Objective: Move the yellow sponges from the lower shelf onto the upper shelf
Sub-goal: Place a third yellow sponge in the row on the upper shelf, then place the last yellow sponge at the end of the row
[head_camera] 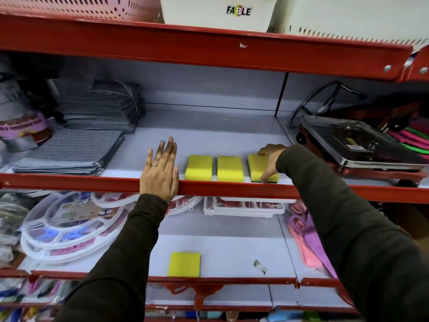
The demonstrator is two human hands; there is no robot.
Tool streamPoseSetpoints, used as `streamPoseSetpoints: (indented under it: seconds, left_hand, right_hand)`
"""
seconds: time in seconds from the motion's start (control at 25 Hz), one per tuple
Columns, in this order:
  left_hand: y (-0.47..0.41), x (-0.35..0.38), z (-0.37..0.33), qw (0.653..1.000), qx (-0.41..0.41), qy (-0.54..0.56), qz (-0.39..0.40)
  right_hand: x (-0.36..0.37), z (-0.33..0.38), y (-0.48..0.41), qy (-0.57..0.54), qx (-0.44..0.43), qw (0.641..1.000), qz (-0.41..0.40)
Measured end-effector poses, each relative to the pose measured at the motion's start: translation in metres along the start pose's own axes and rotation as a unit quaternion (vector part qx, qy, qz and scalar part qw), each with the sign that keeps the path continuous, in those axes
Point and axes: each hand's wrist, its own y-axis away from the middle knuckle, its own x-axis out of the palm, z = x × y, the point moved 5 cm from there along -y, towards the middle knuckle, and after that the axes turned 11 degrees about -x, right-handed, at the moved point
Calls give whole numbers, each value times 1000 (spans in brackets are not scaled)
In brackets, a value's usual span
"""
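Three yellow sponges lie in a row near the front of the upper shelf point(209, 135): a left sponge point(199, 167), a middle sponge point(230, 168) and a right sponge point(258, 167) with a dark scouring underside. My right hand point(270, 159) grips the right sponge, thumb at its front edge and fingers over its back. My left hand point(160, 171) lies flat and open on the shelf's red front lip, left of the sponges, holding nothing. One more yellow sponge point(184, 264) lies alone on the lower shelf point(227, 249).
Stacks of grey striped cloths point(69, 154) fill the upper shelf's left side. A metal scale point(362, 145) stands on the right. Round white plastic hangers point(65, 231) and pink items point(306, 242) flank the lower shelf. White baskets point(218, 12) sit on the top shelf.
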Motion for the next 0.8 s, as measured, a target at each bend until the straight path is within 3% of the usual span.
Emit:
streamPoseSetpoints:
  seconds: [0.16,0.32,0.4,0.56,0.8]
  left_hand:
    - [0,1,0,1000,0,-2,-2]
    - [0,-1,0,1000,1,0,-7]
    - [1,-1,0,1000,2,2,-10]
    - [3,0,1,1000,7,-2,-15]
    - [2,4,3,999,18,-3,-27]
  right_hand:
    - [-6,1,6,-61,-3,998,1]
    - [-33,26,56,-111,-53,981,-148]
    - [-24,57,83,-158,-107,966,-178]
    - [35,126,103,-233,-167,956,-55]
    - [148,198,27,-206,-196,953,105]
